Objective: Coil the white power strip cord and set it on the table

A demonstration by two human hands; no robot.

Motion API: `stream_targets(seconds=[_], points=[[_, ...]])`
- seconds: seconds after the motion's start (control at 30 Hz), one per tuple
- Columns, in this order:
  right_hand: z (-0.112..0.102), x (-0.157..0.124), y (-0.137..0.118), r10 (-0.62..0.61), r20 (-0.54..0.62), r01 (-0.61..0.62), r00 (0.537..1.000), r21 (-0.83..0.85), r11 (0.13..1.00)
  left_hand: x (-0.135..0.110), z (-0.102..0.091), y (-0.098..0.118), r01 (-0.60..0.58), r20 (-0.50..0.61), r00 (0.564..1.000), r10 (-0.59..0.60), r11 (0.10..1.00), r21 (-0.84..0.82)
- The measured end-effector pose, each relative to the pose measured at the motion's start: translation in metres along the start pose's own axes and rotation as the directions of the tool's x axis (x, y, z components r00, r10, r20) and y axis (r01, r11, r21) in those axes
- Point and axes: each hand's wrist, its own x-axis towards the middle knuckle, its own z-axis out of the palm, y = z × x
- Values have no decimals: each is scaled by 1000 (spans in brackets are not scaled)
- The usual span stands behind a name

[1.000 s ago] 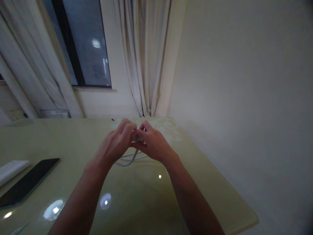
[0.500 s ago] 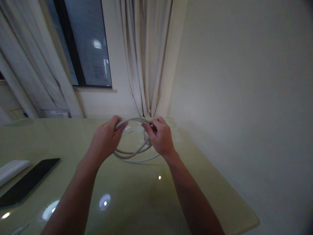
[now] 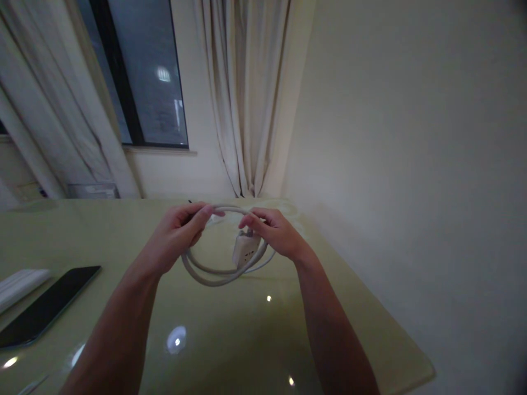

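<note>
A pale grey cable [image 3: 216, 282] is wound into loops above the table. My left hand [image 3: 181, 227] pinches the left side of the coil between thumb and fingers. On the other side, my right hand [image 3: 274, 227] grips the loops near the top right. Behind the coil, just below my right fingers, is a white power socket block [image 3: 246, 251] with dark holes in its face. Part of the cable is hidden behind both hands.
A dark flat phone-like slab [image 3: 47, 302] lies on the glossy greenish table [image 3: 222, 340] at left, beside a white object [image 3: 22, 285]. A wall [image 3: 395, 192] runs along the right edge. Curtains [image 3: 247, 99] hang beyond the far edge.
Both hands have shifted slightly and turned, and the coil now hangs lower. The white socket block, mostly hidden before, shows below my right hand.
</note>
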Motion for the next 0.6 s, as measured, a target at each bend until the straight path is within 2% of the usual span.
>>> stream_targets(seconds=[0.13,0.23,0.3,0.4,0.5,0.6], points=[[2,3,7,3,-66,-2,998,9,1000,-1,4,6,-10,-35,999,4,985,-171],[7,8,16,-19,-244,26,970,24,999,2,9,9,-38,-116,993,0,943,-329],[10,12,22,9,-417,23,909,71,997,6,12,7,-52,-149,989,-10,911,-410],[14,17,29,93,-637,37,765,188,981,11,23,-2,-37,-103,995,-16,865,-500],[15,19,33,144,-754,80,641,252,964,13,44,-12,-21,-53,999,-10,833,-553],[17,20,33,201,-805,97,558,304,948,11,71,-17,-98,-156,987,24,870,-483]])
